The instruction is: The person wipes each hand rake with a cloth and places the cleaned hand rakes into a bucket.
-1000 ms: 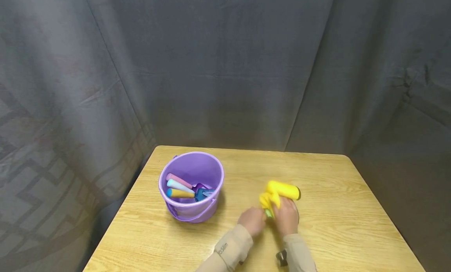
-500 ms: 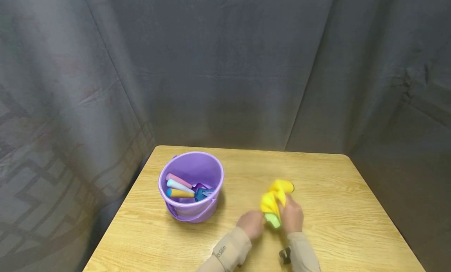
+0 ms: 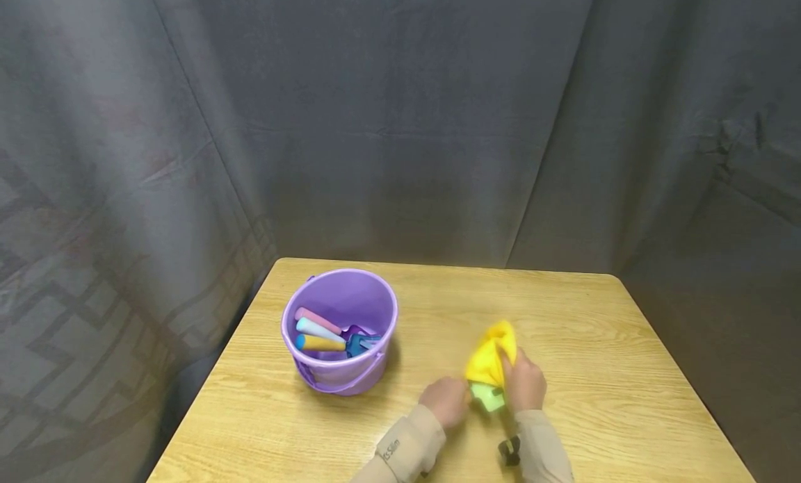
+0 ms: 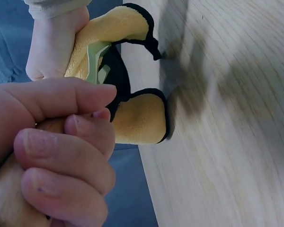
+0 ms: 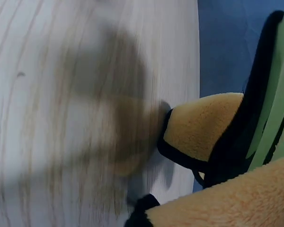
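Observation:
In the head view my left hand [image 3: 446, 402] grips a small tool by its wooden handle [image 4: 12, 198], fingers curled round it. The tool has a pale green head [image 3: 488, 397] with gaps in it, partly covered by a yellow cloth [image 3: 490, 358]. My right hand [image 3: 524, 382] pinches the fluffy cloth over the head, just right of the left hand. Black trim edges the cloth [image 4: 139, 118] in the left wrist view, where its corners hang close over the table. The right hand's fingers are mostly hidden in the right wrist view, behind the cloth [image 5: 208, 125].
A purple bucket [image 3: 350, 379] stands on the wooden table [image 3: 601, 344] to the left of the hands. Inside it lie tools with pink [image 3: 318, 320], light blue and yellow handles. Grey curtains [image 3: 400, 121] hang behind and at both sides.
My right hand has shifted slightly right and nearer, drawing the cloth with it; the cloth's far end has folded in. More of the green head shows. My left hand has barely moved.

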Demonstrator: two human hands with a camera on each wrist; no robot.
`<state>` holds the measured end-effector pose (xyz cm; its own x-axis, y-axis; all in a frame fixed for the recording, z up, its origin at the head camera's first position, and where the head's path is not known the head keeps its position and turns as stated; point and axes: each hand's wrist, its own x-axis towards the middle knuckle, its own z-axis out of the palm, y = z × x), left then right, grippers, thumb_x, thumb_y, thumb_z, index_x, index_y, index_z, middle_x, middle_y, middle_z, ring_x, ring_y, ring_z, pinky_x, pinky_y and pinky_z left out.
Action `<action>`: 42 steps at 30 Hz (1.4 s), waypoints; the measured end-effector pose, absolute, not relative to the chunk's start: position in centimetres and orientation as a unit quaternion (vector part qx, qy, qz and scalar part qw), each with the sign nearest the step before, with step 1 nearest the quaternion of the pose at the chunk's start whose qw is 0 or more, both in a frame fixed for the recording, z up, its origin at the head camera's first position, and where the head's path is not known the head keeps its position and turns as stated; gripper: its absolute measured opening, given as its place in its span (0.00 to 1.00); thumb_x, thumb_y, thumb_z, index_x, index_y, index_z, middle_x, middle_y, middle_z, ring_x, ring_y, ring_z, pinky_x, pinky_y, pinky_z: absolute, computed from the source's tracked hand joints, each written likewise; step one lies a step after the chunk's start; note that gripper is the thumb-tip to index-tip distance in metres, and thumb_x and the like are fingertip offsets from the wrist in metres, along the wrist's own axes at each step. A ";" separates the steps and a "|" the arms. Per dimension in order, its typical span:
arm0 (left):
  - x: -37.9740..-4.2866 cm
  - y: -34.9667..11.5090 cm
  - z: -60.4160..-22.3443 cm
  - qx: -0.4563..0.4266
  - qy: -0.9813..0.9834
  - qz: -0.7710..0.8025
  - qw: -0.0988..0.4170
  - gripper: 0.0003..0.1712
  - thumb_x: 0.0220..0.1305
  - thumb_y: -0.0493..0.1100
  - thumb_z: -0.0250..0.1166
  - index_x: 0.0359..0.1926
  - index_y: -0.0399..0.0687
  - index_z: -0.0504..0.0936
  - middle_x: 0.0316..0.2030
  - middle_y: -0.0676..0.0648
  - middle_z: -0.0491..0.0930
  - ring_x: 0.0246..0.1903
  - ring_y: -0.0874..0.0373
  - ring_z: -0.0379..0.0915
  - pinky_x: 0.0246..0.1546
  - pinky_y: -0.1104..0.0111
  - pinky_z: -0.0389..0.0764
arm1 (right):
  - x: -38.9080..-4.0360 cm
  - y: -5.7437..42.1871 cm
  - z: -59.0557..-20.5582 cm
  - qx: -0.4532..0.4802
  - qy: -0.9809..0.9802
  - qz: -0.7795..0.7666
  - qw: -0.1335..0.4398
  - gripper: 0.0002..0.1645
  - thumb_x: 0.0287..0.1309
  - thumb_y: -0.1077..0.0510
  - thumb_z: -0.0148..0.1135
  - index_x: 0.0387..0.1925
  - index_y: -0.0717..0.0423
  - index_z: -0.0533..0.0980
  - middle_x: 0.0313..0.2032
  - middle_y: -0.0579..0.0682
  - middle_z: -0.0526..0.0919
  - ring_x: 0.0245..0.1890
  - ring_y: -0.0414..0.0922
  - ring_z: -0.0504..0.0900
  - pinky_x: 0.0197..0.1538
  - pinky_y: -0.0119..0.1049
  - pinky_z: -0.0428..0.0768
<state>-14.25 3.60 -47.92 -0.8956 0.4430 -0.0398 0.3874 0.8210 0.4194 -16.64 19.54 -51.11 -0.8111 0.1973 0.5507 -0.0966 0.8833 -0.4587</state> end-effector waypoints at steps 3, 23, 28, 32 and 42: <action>-14.1 3.5 -47.8 0.224 0.952 0.198 0.067 0.10 0.57 0.42 0.58 0.20 0.50 0.71 0.15 0.55 0.66 0.15 0.64 0.60 0.15 0.75 0.64 | -16.6 19.7 -50.9 -0.033 -0.924 0.239 0.298 0.19 0.57 0.54 0.56 0.20 0.64 0.67 0.07 0.46 0.59 0.08 0.42 0.59 0.12 0.35 0.63; -14.4 1.6 -48.2 0.244 0.946 0.205 0.067 0.06 0.49 0.38 0.59 0.19 0.50 0.72 0.16 0.55 0.69 0.16 0.63 0.63 0.16 0.74 0.66 | -16.0 23.2 -49.7 -0.165 -0.886 0.346 0.262 0.23 0.63 0.52 0.48 0.15 0.61 0.61 0.10 0.49 0.60 0.12 0.46 0.60 0.16 0.35 0.60; -14.7 1.1 -48.0 0.233 0.946 0.216 0.070 0.04 0.47 0.37 0.60 0.27 0.48 0.78 0.22 0.54 0.75 0.18 0.64 0.66 0.17 0.74 0.68 | -15.6 24.2 -49.7 -0.207 -0.867 0.375 0.255 0.25 0.64 0.50 0.44 0.16 0.63 0.62 0.11 0.53 0.63 0.13 0.47 0.62 0.17 0.35 0.61; -14.7 0.8 -47.8 0.220 0.945 0.229 0.081 0.07 0.48 0.37 0.59 0.32 0.47 0.80 0.26 0.53 0.78 0.18 0.64 0.67 0.18 0.73 0.69 | -15.5 24.5 -49.6 -0.237 -0.848 0.399 0.257 0.25 0.64 0.50 0.42 0.18 0.64 0.63 0.13 0.55 0.66 0.13 0.45 0.63 0.17 0.34 0.63; -15.2 1.0 -47.6 0.217 0.940 0.255 0.074 0.10 0.58 0.40 0.54 0.21 0.48 0.74 0.17 0.54 0.69 0.16 0.63 0.64 0.18 0.73 0.68 | -15.2 21.3 -48.8 -0.172 -0.818 0.428 0.343 0.13 0.62 0.59 0.48 0.31 0.68 0.68 0.21 0.59 0.72 0.18 0.43 0.67 0.21 0.31 0.67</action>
<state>-15.21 1.03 -47.62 -0.8951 0.4449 -0.0289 0.3694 0.7765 0.5105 -15.22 21.33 -48.80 -0.7062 0.5743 0.4140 -0.0127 0.5745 -0.8184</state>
